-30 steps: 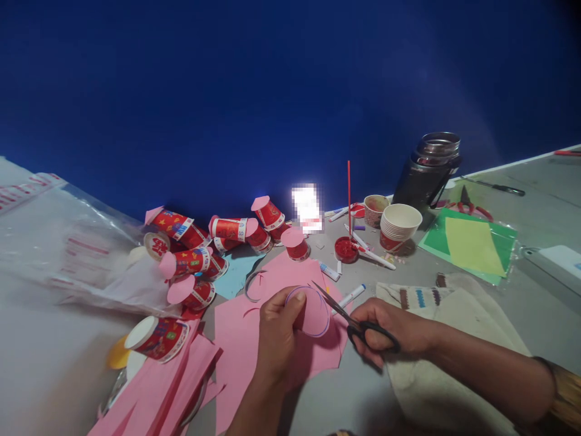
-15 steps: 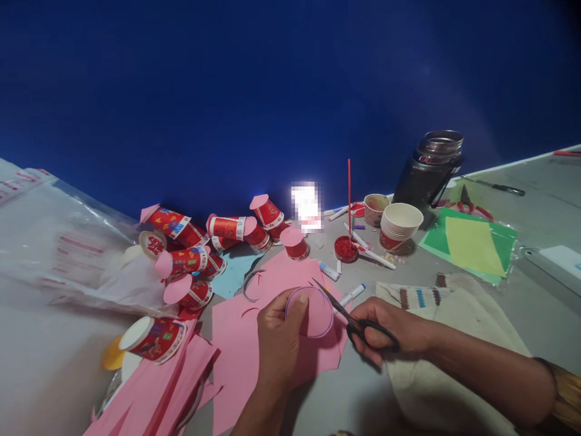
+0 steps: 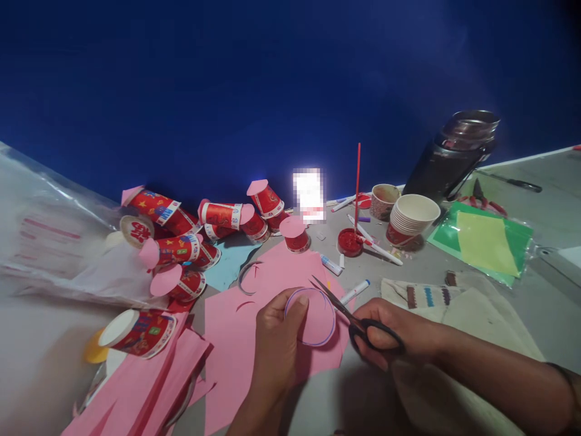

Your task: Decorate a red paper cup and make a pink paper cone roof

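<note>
My left hand (image 3: 279,333) pinches a round pink paper disc (image 3: 316,318) with a blue line drawn round its edge, thumb on top. In my right hand (image 3: 385,330) are black-handled scissors (image 3: 338,304), fingers through the handles. Their narrow blades point up and left, at the disc's upper right edge, and look nearly closed. Beneath the disc lies a large pink sheet (image 3: 231,357) on the grey table. A red cup with a pink round top (image 3: 295,234) stands beyond my left hand.
Several red cups (image 3: 220,215) are heaped at the left, above pink strips (image 3: 149,381). Behind my right hand are a marker (image 3: 355,292), a red paste dish with an upright stick (image 3: 350,243), stacked cups (image 3: 413,221), a dark flask (image 3: 449,157) and a cloth (image 3: 481,315).
The view has shifted closer, so things around the edges sit farther outward. My hands hold the disc and scissors almost as before; the disc's lower edge appears slightly lower.
</note>
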Available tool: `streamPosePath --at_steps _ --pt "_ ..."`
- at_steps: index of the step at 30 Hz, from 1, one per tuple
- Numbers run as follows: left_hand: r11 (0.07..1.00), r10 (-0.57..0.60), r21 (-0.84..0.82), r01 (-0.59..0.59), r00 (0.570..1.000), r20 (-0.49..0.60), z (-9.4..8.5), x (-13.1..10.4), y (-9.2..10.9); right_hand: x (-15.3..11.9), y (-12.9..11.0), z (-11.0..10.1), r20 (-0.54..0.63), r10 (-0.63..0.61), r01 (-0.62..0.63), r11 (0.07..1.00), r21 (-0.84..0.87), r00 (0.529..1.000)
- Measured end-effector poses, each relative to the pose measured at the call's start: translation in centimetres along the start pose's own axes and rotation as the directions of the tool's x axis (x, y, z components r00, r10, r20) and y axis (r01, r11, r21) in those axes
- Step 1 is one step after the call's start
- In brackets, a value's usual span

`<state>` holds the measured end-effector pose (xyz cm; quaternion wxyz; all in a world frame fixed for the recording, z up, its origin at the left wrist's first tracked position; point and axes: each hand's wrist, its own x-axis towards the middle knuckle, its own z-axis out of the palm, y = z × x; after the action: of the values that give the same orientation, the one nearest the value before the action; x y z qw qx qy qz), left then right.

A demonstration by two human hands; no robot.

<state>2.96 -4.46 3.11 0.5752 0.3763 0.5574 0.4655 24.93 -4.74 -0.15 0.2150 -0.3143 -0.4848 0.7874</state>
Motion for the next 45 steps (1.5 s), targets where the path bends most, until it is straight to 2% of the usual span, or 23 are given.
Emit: streamPosePath --at_steps 5,14,22,26,36,41,45 --pt "0.998 -0.03 -0.053 0.031 1.0 0.006 0.1 0.0 -0.1 0.3 0.3 -0.4 0.045 -0.015 0.017 0.999 -0.032 0.999" --pt "0.999 -0.052 -0.002 0.052 0.998 0.041 -0.2 -0.1 0.0 0.1 0.0 -0.4 0.067 -0.028 0.032 0.998 -0.055 0.997" --pt "0.998 -0.07 0.011 0.069 0.987 0.146 -0.9 0.2 0.3 0.0 -0.4 -0.6 0.04 0.059 -0.058 0.997 -0.045 0.997" --pt "0.997 -0.073 0.034 0.069 0.986 0.149 -1.1 0.1 0.4 0.0 -0.2 -0.9 0.027 0.106 -0.105 0.993 -0.052 0.994" --pt "0.996 -0.086 0.048 0.08 0.985 0.152 -1.2 0.0 0.6 0.0 0.4 -1.2 0.024 0.102 -0.101 0.993 -0.054 0.994" --pt "0.995 -0.091 0.059 0.083 0.987 0.136 -1.1 0.0 0.5 0.0 0.1 -1.0 0.013 0.144 -0.144 0.989 -0.035 0.989" --pt "0.995 -0.084 0.065 0.076 0.987 0.138 -1.1 -0.1 0.4 -0.1 -0.1 -0.9 0.025 0.113 -0.112 0.993 -0.048 0.993"
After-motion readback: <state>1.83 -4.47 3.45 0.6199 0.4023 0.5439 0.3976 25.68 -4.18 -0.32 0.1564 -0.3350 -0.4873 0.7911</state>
